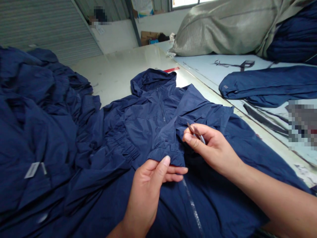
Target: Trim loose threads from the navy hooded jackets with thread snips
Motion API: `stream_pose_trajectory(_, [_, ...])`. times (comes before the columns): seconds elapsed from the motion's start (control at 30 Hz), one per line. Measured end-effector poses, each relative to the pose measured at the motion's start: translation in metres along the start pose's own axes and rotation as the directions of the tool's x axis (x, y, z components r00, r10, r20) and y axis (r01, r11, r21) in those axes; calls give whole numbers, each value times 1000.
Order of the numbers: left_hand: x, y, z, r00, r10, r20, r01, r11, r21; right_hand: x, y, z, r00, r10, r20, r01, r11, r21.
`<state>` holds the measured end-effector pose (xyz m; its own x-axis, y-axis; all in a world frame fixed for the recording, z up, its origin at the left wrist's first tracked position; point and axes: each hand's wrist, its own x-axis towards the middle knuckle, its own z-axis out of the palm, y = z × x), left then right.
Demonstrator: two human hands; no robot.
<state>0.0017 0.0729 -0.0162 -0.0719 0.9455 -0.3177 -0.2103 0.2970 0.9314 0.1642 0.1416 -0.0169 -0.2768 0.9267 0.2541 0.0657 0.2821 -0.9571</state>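
My left hand (150, 185) pinches the cuff (165, 158) of a blue jacket (138, 122), with the thumb on top of the cloth and the other fingers under it. My right hand (210, 142) is closed on a small tool (196, 133), just above and beside the cuff. I see its dark, thin tip pointing away from me, but the fingers cover much of the rest, so I cannot tell its full form. The tip seems near the sleeve; I cannot tell if it touches.

The jacket is spread in front of me on the pale table (111, 67), its hood (153, 82) toward the far side. At my left there is a pile (47, 86) of blue clothes, and one white label (32, 170) shows there. On the right I see a folded garment (269, 84), and behind it a big sack (218, 29).
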Motion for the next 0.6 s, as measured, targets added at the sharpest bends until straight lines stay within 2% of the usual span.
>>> stream_pose_trajectory(0.17, [1, 1, 1, 999, 19, -31, -21, 999, -44, -4, 0, 3, 971, -234, 54, 240, 955, -176])
stream_pose_trajectory(0.37, [1, -1, 0, 999, 47, 28, -46, 998, -36, -6, 4, 5, 939, -315, 137, 336, 925, -177])
stream_pose_trajectory(0.47, [0, -3, -1, 999, 27, 40, -27, 999, -17, -4, 2, 4, 956, -261, 132, 280, 946, -162])
stream_pose_trajectory(0.6, [0, -2, 0, 1000, 16, -3, -16, 999, -41, 0, 0, 0, 993, -110, -29, 104, 979, -177])
